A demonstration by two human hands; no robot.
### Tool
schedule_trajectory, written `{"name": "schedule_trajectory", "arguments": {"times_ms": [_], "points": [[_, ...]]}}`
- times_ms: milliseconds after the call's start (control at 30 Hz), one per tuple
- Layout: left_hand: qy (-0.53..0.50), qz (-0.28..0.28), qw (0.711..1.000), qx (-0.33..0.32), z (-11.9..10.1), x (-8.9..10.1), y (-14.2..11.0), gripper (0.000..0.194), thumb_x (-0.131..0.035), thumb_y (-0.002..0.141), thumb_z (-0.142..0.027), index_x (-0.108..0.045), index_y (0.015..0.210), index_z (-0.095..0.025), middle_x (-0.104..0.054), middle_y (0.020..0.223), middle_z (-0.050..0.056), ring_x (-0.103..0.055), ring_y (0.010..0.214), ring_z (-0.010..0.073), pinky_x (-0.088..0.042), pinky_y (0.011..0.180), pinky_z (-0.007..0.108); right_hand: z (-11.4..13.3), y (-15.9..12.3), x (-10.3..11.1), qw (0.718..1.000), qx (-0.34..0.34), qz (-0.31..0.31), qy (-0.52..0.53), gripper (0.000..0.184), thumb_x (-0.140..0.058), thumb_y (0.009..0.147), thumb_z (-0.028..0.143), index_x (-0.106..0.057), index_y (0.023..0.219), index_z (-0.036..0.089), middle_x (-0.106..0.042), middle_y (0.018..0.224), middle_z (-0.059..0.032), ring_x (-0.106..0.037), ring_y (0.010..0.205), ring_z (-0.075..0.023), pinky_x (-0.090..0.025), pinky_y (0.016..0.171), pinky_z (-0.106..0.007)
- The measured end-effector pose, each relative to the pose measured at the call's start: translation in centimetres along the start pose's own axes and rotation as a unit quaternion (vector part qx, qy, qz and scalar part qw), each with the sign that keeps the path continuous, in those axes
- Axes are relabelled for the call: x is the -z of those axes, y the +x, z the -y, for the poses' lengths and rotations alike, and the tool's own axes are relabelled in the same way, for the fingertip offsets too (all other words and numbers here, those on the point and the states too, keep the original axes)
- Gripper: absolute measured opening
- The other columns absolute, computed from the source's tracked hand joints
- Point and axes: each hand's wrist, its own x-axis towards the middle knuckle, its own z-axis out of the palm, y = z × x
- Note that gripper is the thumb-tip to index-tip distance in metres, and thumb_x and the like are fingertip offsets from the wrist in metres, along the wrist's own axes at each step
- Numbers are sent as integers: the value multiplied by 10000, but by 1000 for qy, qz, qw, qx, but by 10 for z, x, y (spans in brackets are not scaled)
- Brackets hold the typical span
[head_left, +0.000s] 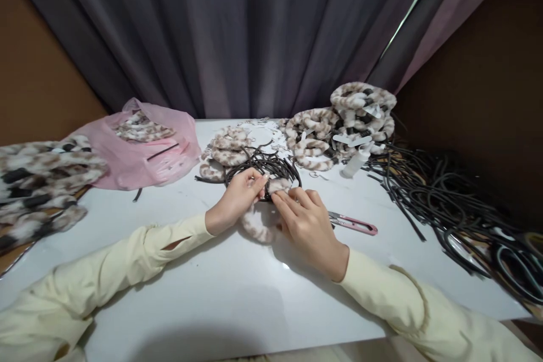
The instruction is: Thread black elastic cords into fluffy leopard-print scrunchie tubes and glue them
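Near the middle of the table, my left hand (242, 197) and my right hand (306, 223) meet over a spotted, furry ring-shaped strap (258, 227). Thumb and fingers of the left hand pinch its upper part close to a dark piece. The right hand's fingers are bent together over the other side of the ring and partly hide it. Just behind both hands lies a heap of black cords (271, 164). To the right of my right hand rests a small pink-handled cutter (354, 223), its tip close to the hand.
A pink plastic bag (182, 141) and furry strips (51, 172) lie at left. Furry rings (231, 144) sit behind the cords, with a taller stack (360, 107) at back right. Beside it stands a small white bottle (356, 162). Many black cords (445, 192) cover the right side.
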Motion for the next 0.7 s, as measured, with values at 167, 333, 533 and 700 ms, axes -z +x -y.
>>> {"name": "schedule_trajectory", "arguments": {"times_ms": [167, 333, 533, 700], "points": [[-37, -14, 999, 6, 1, -2, 3, 309, -522, 799, -424, -425, 654, -168, -455, 531, -51, -395, 465, 75, -298, 444, 182, 1, 10, -6, 927, -197, 120, 295, 115, -437, 870, 169, -541, 853, 123, -581, 760, -68, -486, 679, -174, -364, 603, -293], [147, -55, 972, -174, 7, -5, -1, 221, -507, 845, -308, -490, 678, -164, -519, 601, -37, -453, 542, 88, -352, 542, 205, -1, 18, -5, 732, -333, 171, 569, 270, -440, 877, 271, -470, 636, 155, -445, 552, 30, -412, 512, -93, -325, 511, -227], [306, -58, 844, -436, 18, -4, 0, 198, -443, 880, -141, -484, 687, -158, -520, 634, 3, -477, 632, 128, -397, 615, 234, -2, 17, 4, 769, -296, 183, 536, 346, -441, 865, 223, -401, 526, 169, -364, 471, 59, -306, 462, -75, -248, 494, -230], [351, -60, 815, -457, 19, 1, 4, 194, -422, 886, -117, -473, 705, -164, -489, 616, 0, -445, 608, 137, -386, 586, 247, -1, 14, 11, 828, -264, 197, 453, 341, -433, 867, 189, -373, 531, 173, -354, 463, 60, -314, 463, -80, -228, 503, -233]]}}
